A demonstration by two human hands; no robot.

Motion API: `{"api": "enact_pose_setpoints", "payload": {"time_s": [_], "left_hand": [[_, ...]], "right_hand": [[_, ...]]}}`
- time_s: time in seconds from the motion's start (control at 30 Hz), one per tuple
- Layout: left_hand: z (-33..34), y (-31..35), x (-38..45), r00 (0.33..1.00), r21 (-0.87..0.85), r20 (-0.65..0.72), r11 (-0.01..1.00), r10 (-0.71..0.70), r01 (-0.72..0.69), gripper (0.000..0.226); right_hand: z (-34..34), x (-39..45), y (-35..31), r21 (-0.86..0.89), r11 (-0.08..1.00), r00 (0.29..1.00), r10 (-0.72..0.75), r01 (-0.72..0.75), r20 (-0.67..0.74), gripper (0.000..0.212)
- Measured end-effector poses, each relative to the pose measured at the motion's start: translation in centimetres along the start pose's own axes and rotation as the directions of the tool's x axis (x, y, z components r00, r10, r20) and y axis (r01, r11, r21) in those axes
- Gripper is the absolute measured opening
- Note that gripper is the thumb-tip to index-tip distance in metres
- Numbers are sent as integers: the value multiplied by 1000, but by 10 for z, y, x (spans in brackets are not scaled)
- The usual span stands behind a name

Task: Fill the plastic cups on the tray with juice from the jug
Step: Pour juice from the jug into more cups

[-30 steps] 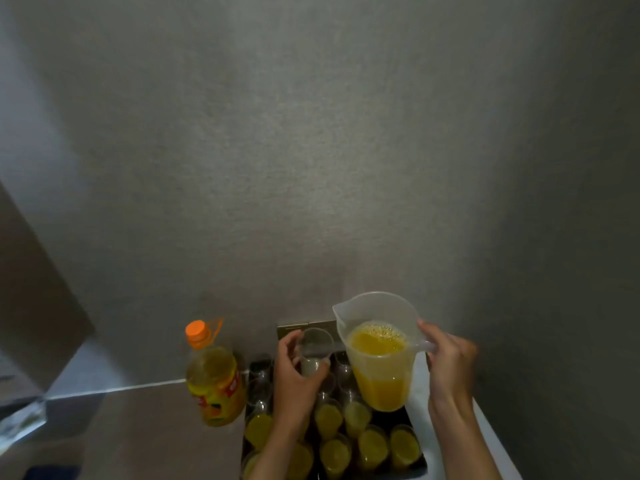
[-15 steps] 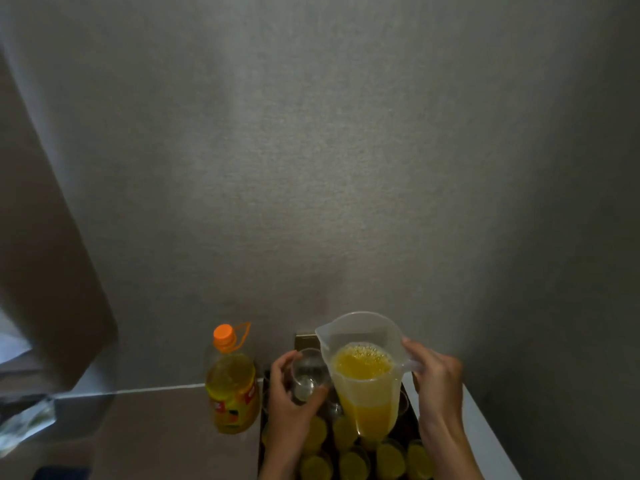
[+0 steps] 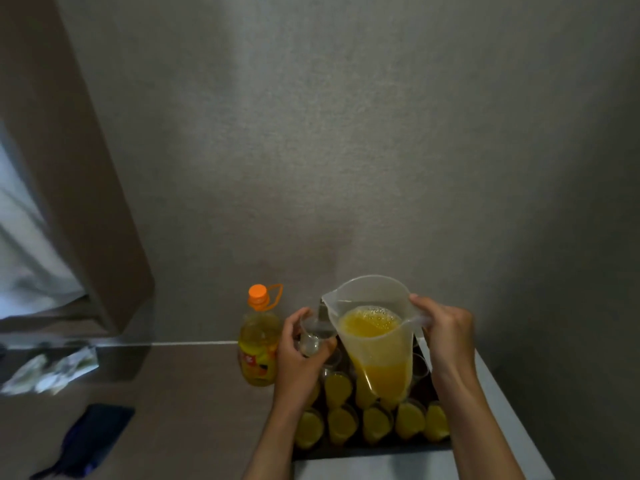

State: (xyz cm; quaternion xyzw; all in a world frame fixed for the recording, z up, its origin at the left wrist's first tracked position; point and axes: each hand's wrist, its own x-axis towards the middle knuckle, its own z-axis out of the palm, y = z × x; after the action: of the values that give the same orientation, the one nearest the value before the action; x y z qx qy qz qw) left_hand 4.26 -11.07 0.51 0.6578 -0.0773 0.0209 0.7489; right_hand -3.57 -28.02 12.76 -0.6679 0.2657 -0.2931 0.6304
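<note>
Carefully held: left hand (image 3: 300,355) fingers curled round clear empty plastic cup (image 3: 313,336), just beside translucent juice jug (image 3: 374,337) spout; right hand (image 3: 446,337) fingers clamped on jug handle. Best tipped slowly, spout over cup rim.

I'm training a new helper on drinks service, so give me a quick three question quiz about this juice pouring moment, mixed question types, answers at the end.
1. True or false: the empty cup stands on the tray.
2. Which hand grips the jug by its handle?
A. the left hand
B. the right hand
C. neither
3. Fill the gap: the bottle beside the tray has an ______ cap.

Key: 1. False, the left hand holds it up beside the jug's spout. 2. B. 3. Orange.
</note>
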Motion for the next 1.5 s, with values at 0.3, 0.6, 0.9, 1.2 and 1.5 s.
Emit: {"api": "enact_pose_setpoints", "payload": {"time_s": [0.3,0.6,0.9,1.2,1.5], "left_hand": [[-20,2,4,1000,-30,-5,999,13,-13,62],[-32,5,-7,997,-11,64,999,-50,51,60],[-38,4,-12,996,6,67,999,-54,53,61],[-41,3,-11,996,21,69,999,-47,46,61],[-43,2,-13,993,34,83,996,-80,78,59]], "right_hand": [[5,5,-15,-146,989,997,-6,16,71,42],[12,0,-30,-394,909,987,-85,134,140,84],[18,0,-33,-471,855,969,-135,220,207,61],[21,7,-35,-557,789,958,-142,261,248,57],[25,11,-39,-628,723,952,-146,287,267,54]]}}
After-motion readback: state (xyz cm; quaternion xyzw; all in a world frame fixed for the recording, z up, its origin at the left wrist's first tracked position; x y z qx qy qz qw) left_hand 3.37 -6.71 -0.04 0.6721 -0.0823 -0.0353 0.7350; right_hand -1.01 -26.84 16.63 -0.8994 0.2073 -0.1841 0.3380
